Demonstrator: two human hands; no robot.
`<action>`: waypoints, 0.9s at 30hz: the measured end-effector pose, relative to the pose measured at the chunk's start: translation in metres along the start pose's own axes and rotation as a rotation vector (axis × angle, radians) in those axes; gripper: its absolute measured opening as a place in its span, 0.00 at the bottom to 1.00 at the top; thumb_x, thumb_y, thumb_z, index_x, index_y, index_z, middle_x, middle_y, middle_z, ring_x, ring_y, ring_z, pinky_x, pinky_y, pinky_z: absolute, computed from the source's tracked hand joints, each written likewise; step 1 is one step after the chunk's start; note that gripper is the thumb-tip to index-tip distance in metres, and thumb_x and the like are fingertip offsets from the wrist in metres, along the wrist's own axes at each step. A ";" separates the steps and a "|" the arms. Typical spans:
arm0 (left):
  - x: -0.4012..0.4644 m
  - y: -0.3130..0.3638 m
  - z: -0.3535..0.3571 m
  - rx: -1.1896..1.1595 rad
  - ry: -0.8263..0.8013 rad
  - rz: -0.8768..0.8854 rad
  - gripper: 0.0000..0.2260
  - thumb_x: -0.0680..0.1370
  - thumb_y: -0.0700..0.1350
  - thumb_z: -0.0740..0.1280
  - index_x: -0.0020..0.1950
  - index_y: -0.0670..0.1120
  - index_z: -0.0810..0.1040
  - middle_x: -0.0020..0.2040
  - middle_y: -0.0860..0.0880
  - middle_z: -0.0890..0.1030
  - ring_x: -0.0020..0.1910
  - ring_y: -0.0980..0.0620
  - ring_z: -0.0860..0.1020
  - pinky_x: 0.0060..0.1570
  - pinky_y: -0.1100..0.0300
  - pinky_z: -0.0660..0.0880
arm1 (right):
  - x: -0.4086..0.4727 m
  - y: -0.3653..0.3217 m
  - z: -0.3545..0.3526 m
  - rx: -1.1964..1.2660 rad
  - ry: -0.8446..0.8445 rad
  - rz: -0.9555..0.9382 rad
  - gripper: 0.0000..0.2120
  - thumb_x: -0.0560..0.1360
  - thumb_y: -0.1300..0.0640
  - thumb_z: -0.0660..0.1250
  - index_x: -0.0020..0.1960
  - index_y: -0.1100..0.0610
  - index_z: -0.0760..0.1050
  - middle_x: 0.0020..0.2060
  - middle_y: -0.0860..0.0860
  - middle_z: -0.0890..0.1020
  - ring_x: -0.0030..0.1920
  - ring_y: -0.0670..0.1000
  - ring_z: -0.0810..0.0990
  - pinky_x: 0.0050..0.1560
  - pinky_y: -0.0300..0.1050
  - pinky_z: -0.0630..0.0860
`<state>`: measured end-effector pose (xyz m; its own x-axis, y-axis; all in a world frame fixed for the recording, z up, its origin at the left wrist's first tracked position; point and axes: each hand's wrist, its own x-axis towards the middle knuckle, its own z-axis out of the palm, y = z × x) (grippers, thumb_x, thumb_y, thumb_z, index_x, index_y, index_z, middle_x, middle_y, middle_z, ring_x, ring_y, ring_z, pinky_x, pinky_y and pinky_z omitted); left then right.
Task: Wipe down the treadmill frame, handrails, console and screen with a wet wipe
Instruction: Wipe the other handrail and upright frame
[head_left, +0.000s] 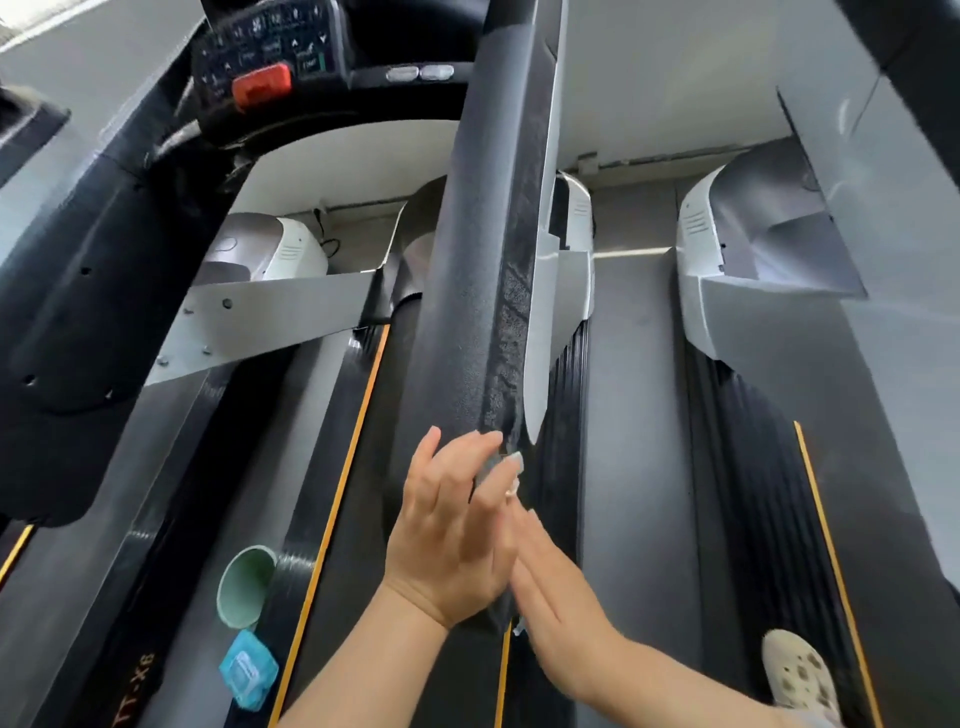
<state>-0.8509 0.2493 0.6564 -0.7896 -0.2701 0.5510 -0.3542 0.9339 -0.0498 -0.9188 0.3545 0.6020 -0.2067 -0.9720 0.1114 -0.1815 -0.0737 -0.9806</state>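
Note:
A black foam handrail (478, 270) runs from the top centre of the head view down to my hands, its right side streaked with wet marks. My left hand (452, 535) lies on the left side of the rail's near end, and its fingers curl over the top onto a pale wet wipe (491, 467). Pressed flat against the rail's right side is my right hand (561, 597), fingers straight, with a white scrap of wipe showing under it. The console (270, 47), with its red stop button, is at the top left.
A pale green cup (247, 587) and a blue wipes pack (249, 675) lie on the treadmill's left side rail. The black belt with orange edge lines (343, 493) runs below. A neighbouring treadmill (753, 291) stands on the right, and a foot in a spotted clog (800, 675) is at the bottom right.

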 end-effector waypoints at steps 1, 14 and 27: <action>0.000 -0.001 0.000 -0.010 -0.001 0.005 0.12 0.78 0.44 0.53 0.60 0.43 0.67 0.60 0.45 0.68 0.59 0.47 0.70 0.72 0.48 0.57 | 0.001 0.002 -0.002 -0.015 -0.005 0.007 0.24 0.81 0.47 0.42 0.76 0.48 0.49 0.76 0.40 0.50 0.76 0.43 0.48 0.75 0.51 0.46; 0.007 0.003 -0.009 -0.186 0.026 -0.116 0.18 0.71 0.42 0.56 0.61 0.43 0.64 0.62 0.43 0.64 0.60 0.44 0.67 0.71 0.49 0.56 | 0.035 -0.031 -0.023 -0.108 0.043 -0.019 0.22 0.81 0.51 0.43 0.74 0.45 0.54 0.75 0.39 0.55 0.75 0.39 0.49 0.75 0.43 0.45; 0.034 -0.001 -0.020 -0.426 -0.089 -0.644 0.17 0.79 0.36 0.55 0.68 0.38 0.68 0.70 0.40 0.65 0.70 0.49 0.62 0.67 0.71 0.53 | 0.060 -0.045 -0.024 0.048 0.148 0.171 0.25 0.79 0.50 0.49 0.75 0.51 0.51 0.72 0.37 0.51 0.73 0.35 0.49 0.72 0.30 0.45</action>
<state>-0.8673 0.2441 0.6919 -0.5370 -0.7911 0.2930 -0.5480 0.5911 0.5919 -0.9456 0.3046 0.6571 -0.3697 -0.9284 -0.0387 -0.0862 0.0757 -0.9934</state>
